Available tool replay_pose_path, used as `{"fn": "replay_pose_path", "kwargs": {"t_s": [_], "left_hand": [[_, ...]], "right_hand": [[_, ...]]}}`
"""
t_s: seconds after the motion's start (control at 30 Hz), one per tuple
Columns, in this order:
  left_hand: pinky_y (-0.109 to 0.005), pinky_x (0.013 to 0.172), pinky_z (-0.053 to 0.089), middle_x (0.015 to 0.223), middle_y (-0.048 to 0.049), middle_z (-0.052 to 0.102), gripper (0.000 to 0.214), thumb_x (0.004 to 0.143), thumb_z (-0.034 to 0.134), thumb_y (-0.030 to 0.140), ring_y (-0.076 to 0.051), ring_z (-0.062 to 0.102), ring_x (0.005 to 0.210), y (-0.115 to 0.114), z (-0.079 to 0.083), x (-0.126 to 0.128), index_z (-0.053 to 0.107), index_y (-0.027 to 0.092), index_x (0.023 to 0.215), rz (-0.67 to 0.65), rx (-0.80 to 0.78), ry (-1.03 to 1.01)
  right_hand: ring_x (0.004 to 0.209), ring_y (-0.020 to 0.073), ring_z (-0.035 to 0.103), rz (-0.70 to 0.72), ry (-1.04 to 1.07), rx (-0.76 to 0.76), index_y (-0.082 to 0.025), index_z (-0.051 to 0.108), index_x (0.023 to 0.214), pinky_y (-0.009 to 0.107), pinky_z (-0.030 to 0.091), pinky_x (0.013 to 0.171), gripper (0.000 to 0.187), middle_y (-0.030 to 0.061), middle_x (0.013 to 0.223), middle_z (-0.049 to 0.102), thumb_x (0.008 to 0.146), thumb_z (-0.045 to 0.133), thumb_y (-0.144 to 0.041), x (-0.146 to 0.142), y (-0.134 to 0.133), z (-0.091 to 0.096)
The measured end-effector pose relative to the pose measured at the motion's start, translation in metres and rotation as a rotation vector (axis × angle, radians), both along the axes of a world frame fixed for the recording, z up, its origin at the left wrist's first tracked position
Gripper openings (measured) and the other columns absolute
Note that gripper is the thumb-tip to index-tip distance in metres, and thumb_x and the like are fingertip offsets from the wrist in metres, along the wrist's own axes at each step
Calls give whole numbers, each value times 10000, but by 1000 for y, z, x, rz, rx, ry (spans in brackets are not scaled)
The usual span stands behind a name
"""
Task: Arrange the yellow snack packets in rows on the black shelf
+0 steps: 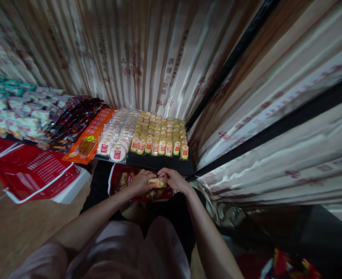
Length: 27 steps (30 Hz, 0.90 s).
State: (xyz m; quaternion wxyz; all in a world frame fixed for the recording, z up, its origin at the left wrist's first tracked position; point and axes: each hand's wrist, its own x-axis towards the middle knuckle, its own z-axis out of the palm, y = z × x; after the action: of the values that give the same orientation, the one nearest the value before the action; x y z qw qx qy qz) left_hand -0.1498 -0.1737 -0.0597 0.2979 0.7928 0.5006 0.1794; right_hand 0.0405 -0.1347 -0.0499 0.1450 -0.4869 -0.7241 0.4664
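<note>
Over my lap, my left hand has its fingers closed around a yellow wrapped snack. The fingers of my right hand are bent in and pinch the same snack at its right end. Both hands are just above a red basket, where more small wrapped snacks lie. My hands cover part of the basket's contents. Beyond it, on a black shelf, similar yellow snacks stand in tight rows. The print on the held wrapper is too blurred to read.
Left along the shelf are round white packets, an orange packet of sticks, dark packets and white packets. A red bag with white handles sits at the left. Behind hangs a pleated curtain, with a black pole at the right.
</note>
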Motion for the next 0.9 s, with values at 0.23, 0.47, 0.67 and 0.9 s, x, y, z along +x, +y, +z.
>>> {"fn": "replay_pose_path", "kwargs": {"t_s": [0.23, 0.47, 0.67, 0.9], "left_hand": [[-289, 794, 430, 929, -30, 662, 268, 756, 533, 305, -190, 576, 861, 11, 10, 15, 622, 185, 978, 125, -130, -215], [-271, 695, 473, 957, -70, 662, 398, 674, 585, 457, -191, 602, 854, 51, 32, 34, 548, 167, 944, 345, -269, -790], [-259, 588, 462, 879, -50, 646, 439, 665, 567, 513, -184, 593, 763, 89, 53, 44, 582, 171, 939, 356, -271, -680], [-279, 731, 456, 876, -42, 648, 391, 705, 579, 426, -170, 580, 782, 140, 77, 61, 610, 165, 995, 278, 9, -476]], "right_hand": [[694, 99, 544, -134, 121, 153, -179, 610, 1015, 211, 424, 629, 287, 26, 902, 646, 737, 582, -246, 3, 11, 32], [842, 149, 585, -472, 275, 319, -196, 554, 1155, 246, 473, 664, 461, 54, 1034, 645, 722, 630, -334, 0, 24, 40], [825, 156, 630, -474, 496, 345, -179, 615, 1048, 274, 507, 736, 285, 58, 931, 675, 806, 529, -303, -6, 46, 33], [790, 140, 595, -510, 309, 660, -176, 623, 1071, 255, 504, 716, 292, 61, 895, 641, 823, 507, -277, 14, 77, 38]]}}
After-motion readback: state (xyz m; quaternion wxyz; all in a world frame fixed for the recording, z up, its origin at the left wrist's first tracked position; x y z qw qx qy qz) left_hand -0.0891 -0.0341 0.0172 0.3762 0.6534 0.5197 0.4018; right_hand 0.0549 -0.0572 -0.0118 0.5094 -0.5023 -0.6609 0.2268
